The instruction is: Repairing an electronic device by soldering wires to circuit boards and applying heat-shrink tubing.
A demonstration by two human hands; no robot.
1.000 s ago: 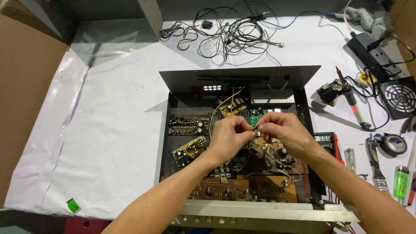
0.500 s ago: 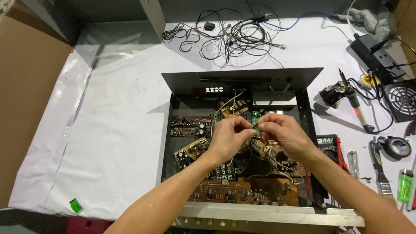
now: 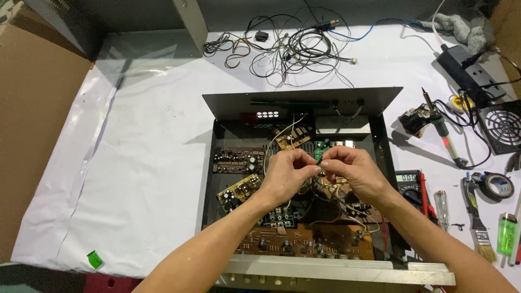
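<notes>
**Both hands pinching a small part over the open chassis**

The left hand (image 3: 287, 171) and right hand (image 3: 353, 171) are meeting above the open black chassis (image 3: 380, 141), fingertips closing together on what seems a small green component (image 3: 319, 155). Circuit boards (image 3: 304, 241) and loose wires are filling the chassis. White desk (image 3: 141, 179) is lying open leftward; a green lighter (image 3: 507, 234) is resting near the right edge.

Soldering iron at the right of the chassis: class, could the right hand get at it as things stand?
Probably yes: the soldering iron lies in the open on the white sheet, nothing over it. But the right hand is pinching wires with the left hand.
</notes>
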